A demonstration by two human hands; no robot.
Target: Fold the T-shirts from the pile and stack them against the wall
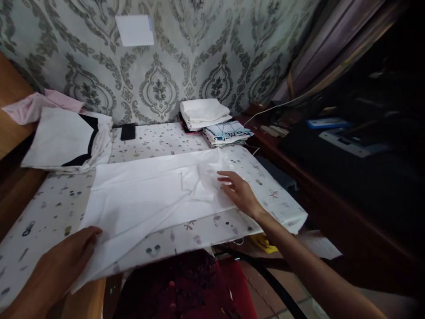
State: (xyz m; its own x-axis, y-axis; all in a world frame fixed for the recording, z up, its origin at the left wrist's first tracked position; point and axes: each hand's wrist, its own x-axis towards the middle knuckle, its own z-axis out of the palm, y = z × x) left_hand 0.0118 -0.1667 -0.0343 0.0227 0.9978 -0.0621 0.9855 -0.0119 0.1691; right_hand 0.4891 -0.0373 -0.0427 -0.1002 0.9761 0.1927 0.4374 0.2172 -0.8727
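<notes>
A white garment [133,195], looking like a shirt folded lengthwise, lies across the patterned tabletop. Its right part is bunched and creased, and its lower left corner hangs past the table's front edge. My left hand [71,252] rests at the garment's left end, fingers stretched over the cloth; part of them is hidden behind the hand. Over the bunched right end is my right hand [241,192], with fingers apart, slightly bent and holding nothing. Whether its fingertips touch the fabric I cannot tell.
Folded clothes [206,113] and a printed stack [227,133] sit at the back right. A white-and-black garment [63,139] and pink cloth [29,108] lie at the left. A black phone [128,131] is near the wall. A dark desk [332,177] stands on the right.
</notes>
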